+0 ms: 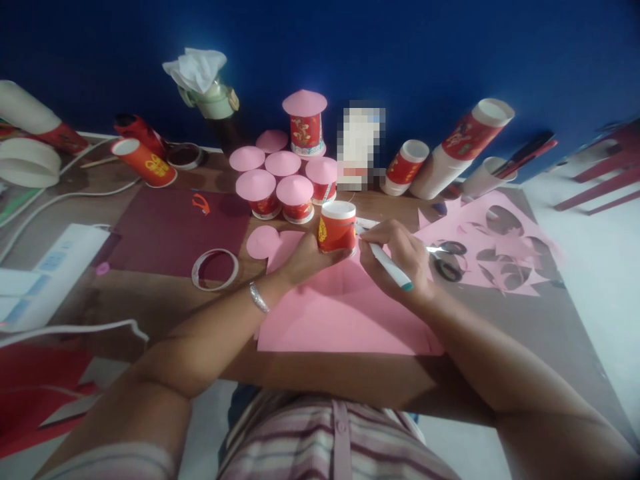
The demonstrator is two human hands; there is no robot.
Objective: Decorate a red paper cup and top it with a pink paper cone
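My left hand (pixel 313 260) grips a red paper cup (pixel 337 230) with gold print near its base, its white rim facing up. In my right hand (pixel 400 253) is a white marker (pixel 393 267) with a green end, its tip side close to the cup's right side. Beneath both hands lies a pink paper sheet (pixel 345 323). A pink paper disc (pixel 264 242) rests at the sheet's upper left corner. Behind the cup stand several red cups topped with pink paper cones (pixel 295 190), one of them taller (pixel 306 130) at the back.
Scissors (pixel 450 257) lie on the right beside pink paper scraps (pixel 505 233) with round holes. On the left are a tape roll (pixel 215 269), a dark red sheet (pixel 175 233) and a white power strip (pixel 55 277). Stacked paper cups (pixel 465 143) stand at the back right.
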